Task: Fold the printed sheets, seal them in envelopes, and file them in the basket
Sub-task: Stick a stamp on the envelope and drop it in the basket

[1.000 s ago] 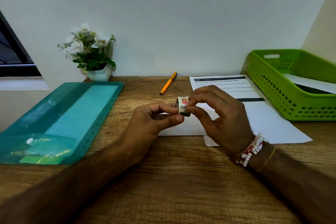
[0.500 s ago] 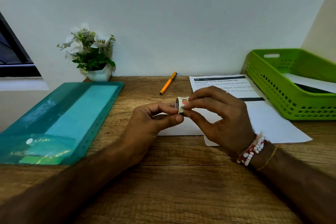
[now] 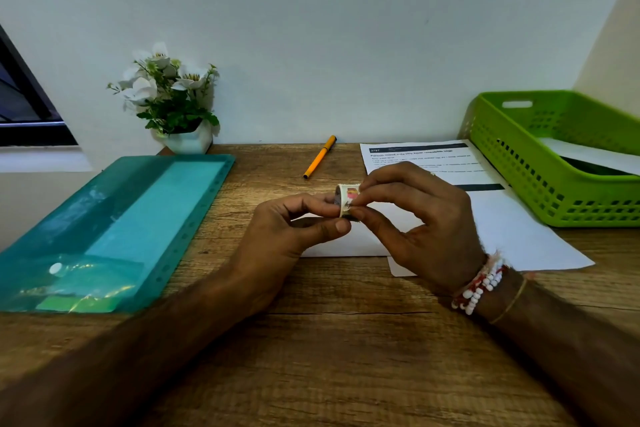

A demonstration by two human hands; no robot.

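Fingers point(image 3: 323, 229) of left hand point(image 3: 277, 243) and right hand point(image 3: 427, 225) pinch sticker roll point(image 3: 346, 199); axis seemingly left-right.

Office desk, wooden top point(image 3: 311, 340), printed sheets point(image 3: 519, 229), pen point(image 3: 319, 157), filing basket point(image 3: 540, 180), folder point(image 3: 114, 229)

Bare forearms; red-and-white bead bracelet point(image 3: 479, 284), thin thread band point(image 3: 509, 303)

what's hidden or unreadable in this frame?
Head view only.
roll: mostly covered by left hand and right hand; free end not visible.
sheet: print too small; right hand hides its middle.
basket contents: hidden by its wall, cut by right edge.
folder contents: blurred by tinted cover.
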